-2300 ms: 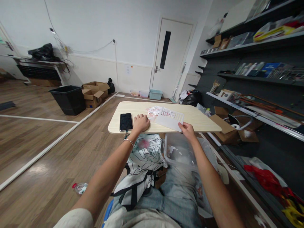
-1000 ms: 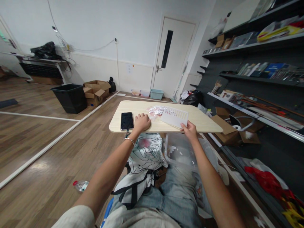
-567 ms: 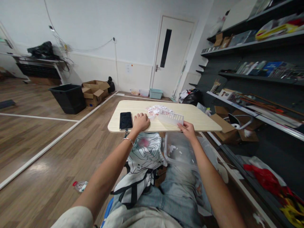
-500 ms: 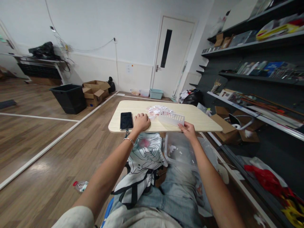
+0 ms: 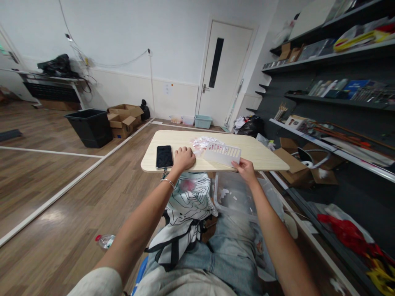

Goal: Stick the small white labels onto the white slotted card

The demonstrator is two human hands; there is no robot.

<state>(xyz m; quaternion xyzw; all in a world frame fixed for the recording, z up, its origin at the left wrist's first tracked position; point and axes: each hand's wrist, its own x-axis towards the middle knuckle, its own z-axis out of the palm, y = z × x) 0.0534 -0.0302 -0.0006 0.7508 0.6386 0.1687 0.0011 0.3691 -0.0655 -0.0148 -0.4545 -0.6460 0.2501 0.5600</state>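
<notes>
A small light wooden table point(image 5: 265, 158) stands in front of me. My left hand point(image 5: 184, 158) rests on it as a closed fist, just right of a black phone point(image 5: 164, 156). My right hand point(image 5: 245, 168) grips the near corner of a white slotted plastic tray point(image 5: 222, 153) at the table's front edge, tilted a little. Behind the tray lies a heap of small white and pink paper pieces point(image 5: 201, 143).
A clear plastic bin point(image 5: 234, 193) with paper scraps sits under the table by my knees. Dark shelving point(image 5: 333, 102) and open cardboard boxes point(image 5: 304, 168) line the right. A black crate point(image 5: 90, 128) and boxes stand at the left, a plastic bottle point(image 5: 105, 241) on the floor.
My right hand has rocked the white tray: it stood more upright half a second ago and now lies tilted flatter. The left fist has stayed put.
</notes>
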